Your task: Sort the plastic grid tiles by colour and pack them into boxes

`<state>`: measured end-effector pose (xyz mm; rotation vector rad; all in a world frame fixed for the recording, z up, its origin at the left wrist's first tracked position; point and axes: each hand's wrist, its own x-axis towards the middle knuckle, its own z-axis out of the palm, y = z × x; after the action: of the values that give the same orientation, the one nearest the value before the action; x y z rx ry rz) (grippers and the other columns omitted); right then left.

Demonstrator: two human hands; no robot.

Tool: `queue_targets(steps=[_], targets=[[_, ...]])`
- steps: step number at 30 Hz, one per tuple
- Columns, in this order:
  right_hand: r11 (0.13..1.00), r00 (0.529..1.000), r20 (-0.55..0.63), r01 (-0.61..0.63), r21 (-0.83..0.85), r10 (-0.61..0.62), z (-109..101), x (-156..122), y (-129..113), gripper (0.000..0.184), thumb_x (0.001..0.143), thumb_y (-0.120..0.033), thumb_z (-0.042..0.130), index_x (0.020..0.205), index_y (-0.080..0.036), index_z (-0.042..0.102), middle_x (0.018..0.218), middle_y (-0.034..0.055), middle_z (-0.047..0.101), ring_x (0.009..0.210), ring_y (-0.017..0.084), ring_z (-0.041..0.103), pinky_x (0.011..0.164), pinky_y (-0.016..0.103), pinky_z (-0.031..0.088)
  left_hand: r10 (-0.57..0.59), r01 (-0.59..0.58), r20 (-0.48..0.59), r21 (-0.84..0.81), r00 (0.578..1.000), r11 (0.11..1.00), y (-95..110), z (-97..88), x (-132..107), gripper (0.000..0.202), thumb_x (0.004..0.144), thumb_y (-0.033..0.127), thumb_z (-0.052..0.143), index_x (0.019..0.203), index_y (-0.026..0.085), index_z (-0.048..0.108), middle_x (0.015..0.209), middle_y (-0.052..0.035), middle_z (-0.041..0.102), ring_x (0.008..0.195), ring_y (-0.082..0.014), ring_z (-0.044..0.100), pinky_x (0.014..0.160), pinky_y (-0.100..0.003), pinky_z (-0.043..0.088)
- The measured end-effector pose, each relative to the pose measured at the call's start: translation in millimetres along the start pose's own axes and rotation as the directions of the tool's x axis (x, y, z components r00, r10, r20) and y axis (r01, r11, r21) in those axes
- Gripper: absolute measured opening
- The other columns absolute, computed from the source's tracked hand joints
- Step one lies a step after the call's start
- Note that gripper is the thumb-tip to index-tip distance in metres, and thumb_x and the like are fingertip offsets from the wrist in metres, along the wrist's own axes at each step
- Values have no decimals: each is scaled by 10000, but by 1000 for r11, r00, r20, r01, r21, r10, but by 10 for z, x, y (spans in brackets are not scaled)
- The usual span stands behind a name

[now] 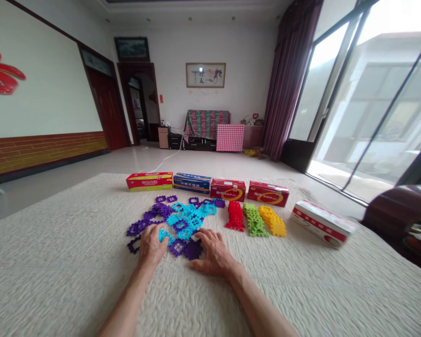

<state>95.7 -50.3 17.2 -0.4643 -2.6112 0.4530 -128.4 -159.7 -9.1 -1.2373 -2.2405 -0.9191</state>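
Head view: five cartons border a heap of plastic interlocking pieces on a pale quilted cover (pixel 182 304). Across the centre of the frame, from left to right, stand a red-and-yellow box (pixel 149 182), a blue box (pixel 192 183), a red box (pixel 228 190) and a matching red box (pixel 268 194); a white-and-red box (pixel 323 223) lies obliquely at right. All five appear closed, their contents hidden. Below the row, purple pieces (pixel 157 211) surround and partly underlie cyan pieces (pixel 192 213) at lower centre; a red group (pixel 235 216), a green group (pixel 255 220) and a yellow group (pixel 272 221) are laid out right of centre. Both forearms enter from the bottom edge. The left hand (pixel 150 247), at the heap's left side, has its fingers curled downward; cyan plastic shows beside the thumb, but whether it is pinched cannot be told. The right hand (pixel 214 252) is palm down, fingers spread at the heap's right edge, its thumb extended leftward below a solid purple piece (pixel 192 251).
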Motion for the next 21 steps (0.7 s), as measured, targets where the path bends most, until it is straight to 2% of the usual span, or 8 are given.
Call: queue_targets(steps=[3, 8, 11, 17, 21], targets=[[1000, 1000, -5, -14, 8, 14, -14, -5, -15, 779, 652, -637, 683, 1281, -223, 482, 1354, 127, 486, 1221, 284, 428, 994, 455, 288, 8, -8, 11, 41, 1000, 999, -4, 7, -8, 371, 730, 226, 541, 1087, 168, 627, 1079, -109, 610, 1026, -255, 570, 959, -365, 437], [999, 1000, -1, -20, 28, 21, -3, -11, -2, 767, 665, -636, 672, 1288, -232, 481, 1375, 120, 470, 1251, 285, 401, 1007, 464, 272, -48, 42, 50, 114, 998, 993, -9, -6, -23, 422, 748, 358, 571, 1132, 186, 607, 1133, -105, 614, 1058, -274, 563, 956, -383, 433], [999, 1000, -2, -27, 40, 27, 6, -9, 7, 763, 665, -660, 657, 1275, -234, 487, 1373, 117, 472, 1247, 286, 405, 1002, 473, 276, -50, 43, 60, 114, 997, 993, -12, -7, -20, 413, 753, 324, 552, 1136, 180, 602, 1145, -109, 611, 1046, -274, 570, 940, -382, 442], [998, 999, -35, -28, 53, 30, 6, -5, -6, 697, 668, -579, 703, 1245, -243, 500, 1358, 107, 493, 1227, 274, 426, 984, 457, 287, -29, 29, -11, 41, 1000, 999, -28, 27, 5, 397, 725, 225, 524, 1112, 199, 608, 1175, -98, 598, 1076, -267, 565, 975, -381, 437], [998, 998, -41, -39, 43, 41, 15, -6, -7, 652, 679, -516, 720, 1239, -259, 508, 1342, 85, 507, 1214, 259, 436, 982, 442, 284, -20, 19, -74, -24, 997, 1000, -49, 19, 30, 362, 743, 214, 485, 1080, 201, 616, 1184, -100, 592, 1121, -259, 551, 1012, -379, 422]])
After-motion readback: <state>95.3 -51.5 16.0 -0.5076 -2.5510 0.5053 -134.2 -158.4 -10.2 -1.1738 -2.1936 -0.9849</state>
